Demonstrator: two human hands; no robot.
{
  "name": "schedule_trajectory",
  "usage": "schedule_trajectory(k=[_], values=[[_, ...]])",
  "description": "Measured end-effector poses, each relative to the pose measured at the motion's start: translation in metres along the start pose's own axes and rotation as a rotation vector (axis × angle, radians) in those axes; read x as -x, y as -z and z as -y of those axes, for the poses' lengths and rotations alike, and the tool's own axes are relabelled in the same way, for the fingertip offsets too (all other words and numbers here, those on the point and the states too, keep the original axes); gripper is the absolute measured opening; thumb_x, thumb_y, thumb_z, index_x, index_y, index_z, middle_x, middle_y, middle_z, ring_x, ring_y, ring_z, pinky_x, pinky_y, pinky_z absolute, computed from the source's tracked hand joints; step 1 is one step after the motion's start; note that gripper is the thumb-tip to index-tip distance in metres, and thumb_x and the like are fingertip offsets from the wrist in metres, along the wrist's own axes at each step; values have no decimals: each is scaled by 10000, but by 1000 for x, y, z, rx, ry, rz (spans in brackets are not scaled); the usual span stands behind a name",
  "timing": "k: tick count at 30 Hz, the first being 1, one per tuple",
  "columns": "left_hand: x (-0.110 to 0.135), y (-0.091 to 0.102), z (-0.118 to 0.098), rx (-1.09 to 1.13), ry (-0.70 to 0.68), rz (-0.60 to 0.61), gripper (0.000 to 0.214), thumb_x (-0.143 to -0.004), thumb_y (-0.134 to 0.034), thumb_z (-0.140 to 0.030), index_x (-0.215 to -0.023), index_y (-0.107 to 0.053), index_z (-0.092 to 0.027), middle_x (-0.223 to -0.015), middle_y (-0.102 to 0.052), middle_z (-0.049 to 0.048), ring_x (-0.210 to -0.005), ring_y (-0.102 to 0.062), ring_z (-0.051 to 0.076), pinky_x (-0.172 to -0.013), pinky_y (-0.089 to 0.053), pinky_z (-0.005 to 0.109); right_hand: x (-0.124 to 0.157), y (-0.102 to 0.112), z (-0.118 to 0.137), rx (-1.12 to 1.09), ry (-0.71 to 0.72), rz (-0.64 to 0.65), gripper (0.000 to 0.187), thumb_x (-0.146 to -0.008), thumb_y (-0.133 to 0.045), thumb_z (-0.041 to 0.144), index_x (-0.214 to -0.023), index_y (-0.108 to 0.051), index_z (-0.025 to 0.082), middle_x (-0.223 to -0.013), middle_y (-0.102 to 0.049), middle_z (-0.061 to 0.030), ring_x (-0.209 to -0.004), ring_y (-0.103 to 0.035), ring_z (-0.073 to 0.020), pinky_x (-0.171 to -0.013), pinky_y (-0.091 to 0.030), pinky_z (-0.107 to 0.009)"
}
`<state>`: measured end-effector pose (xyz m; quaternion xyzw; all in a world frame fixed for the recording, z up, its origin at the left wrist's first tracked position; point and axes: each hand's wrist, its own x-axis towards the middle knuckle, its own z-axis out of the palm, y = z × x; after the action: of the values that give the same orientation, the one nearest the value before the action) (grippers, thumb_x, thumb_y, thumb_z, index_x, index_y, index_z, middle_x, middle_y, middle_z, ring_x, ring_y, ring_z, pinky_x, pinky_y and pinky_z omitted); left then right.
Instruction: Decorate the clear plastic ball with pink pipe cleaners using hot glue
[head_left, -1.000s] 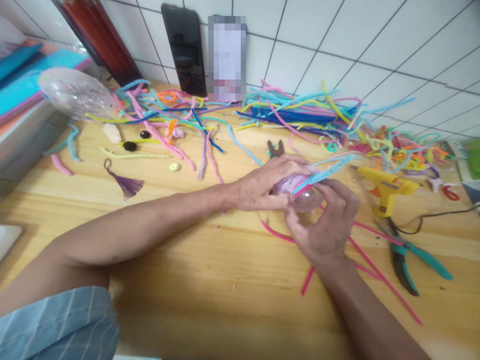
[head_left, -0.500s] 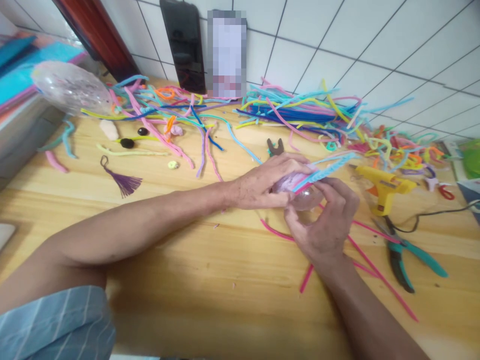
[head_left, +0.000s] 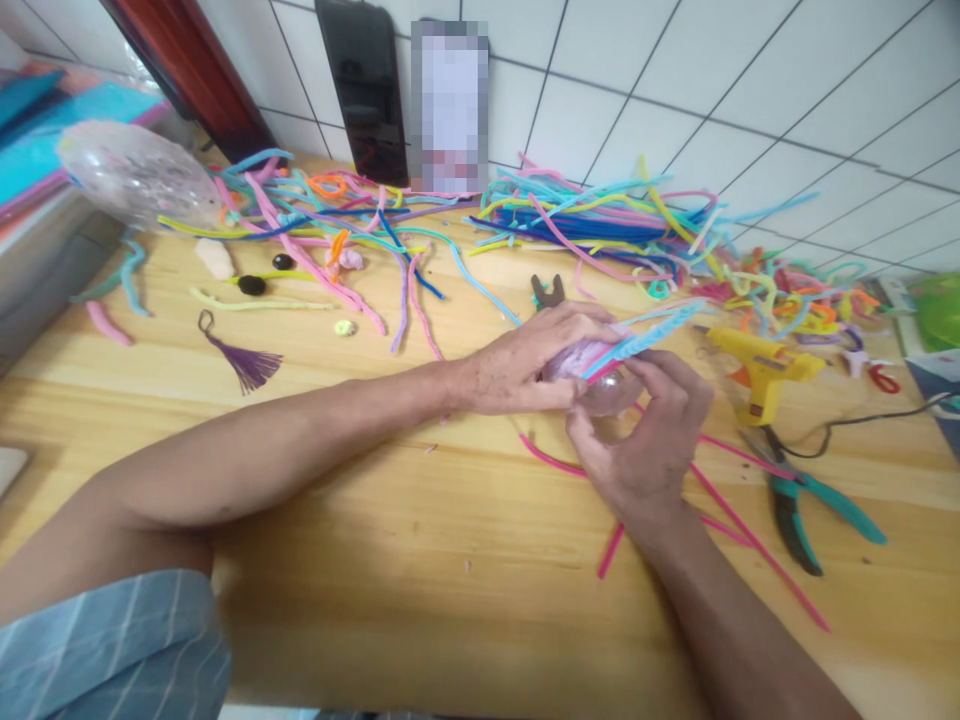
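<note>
Between my two hands is a clear, rounded plastic ball with pale purple fuzzy material on its left part. My left hand is closed around the ball's left side. From the right, my right hand curls its thumb and fingers about the ball's edge. A band of light blue and pink pipe cleaners lies across the ball's top and sticks out to the upper right. Loose deep pink pipe cleaners lie on the table beneath and beside my right hand.
A yellow glue gun and teal-handled pliers lie to the right. Piles of colourful pipe cleaners line the tiled wall. Two phones, one black, lean there. A purple tassel and a clear plastic bottle-like object are left.
The view has shifted slightly, so everything sits a little further left. Both hands keep nearly the same hold on the ball.
</note>
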<state>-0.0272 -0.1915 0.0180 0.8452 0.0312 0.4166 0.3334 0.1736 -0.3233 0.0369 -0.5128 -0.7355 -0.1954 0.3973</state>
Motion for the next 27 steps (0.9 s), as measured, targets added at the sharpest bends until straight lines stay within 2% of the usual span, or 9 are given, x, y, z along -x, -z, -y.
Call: schedule_trajectory(k=[3,9,14,21,27], values=[[-1,1,-1,-32,-33,4,672,-1131,-703,-556,-1724,-555,-276,-1676,-652,204,-1636,-595,364,-1393,-480,579,0,0,0,12,-3,9,701,-944,-830,337,-1582,-549,268,-1421,-726,-173,-1326,-707,-392,-1122,-607,-620],[-1,3,-4,-22,-31,11,639,-1159,-665,-552,-1723,-550,-276,-1672,-654,199,-1637,-589,368,-1385,-473,599,2,-1,-2,-17,-12,18,721,-939,-822,347,-1593,-524,291,-1466,-697,-173,-1346,-686,-412,-1146,-585,-666],[-1,4,-2,-11,40,40,671,-1153,-623,-638,-1724,-566,-289,-1713,-639,192,-1668,-563,398,-1389,-457,650,3,-3,-3,-7,-8,18,706,-958,-802,355,-1596,-508,289,-1465,-696,-177,-1349,-685,-407,-1146,-586,-659],[-4,4,-1,-17,50,35,709,-1113,-673,-700,-1691,-616,-292,-1691,-674,188,-1641,-596,384,-1388,-486,618,5,-3,-5,-25,-42,55,731,-931,-834,342,-1586,-514,292,-1493,-675,-176,-1384,-665,-407,-1183,-570,-662],[-5,3,-1,-36,62,31,692,-1107,-692,-677,-1667,-624,-277,-1671,-687,199,-1621,-624,372,-1388,-503,604,3,-4,-7,-74,-20,12,732,-937,-842,344,-1599,-531,308,-1484,-681,-148,-1386,-664,-384,-1182,-577,-635]])
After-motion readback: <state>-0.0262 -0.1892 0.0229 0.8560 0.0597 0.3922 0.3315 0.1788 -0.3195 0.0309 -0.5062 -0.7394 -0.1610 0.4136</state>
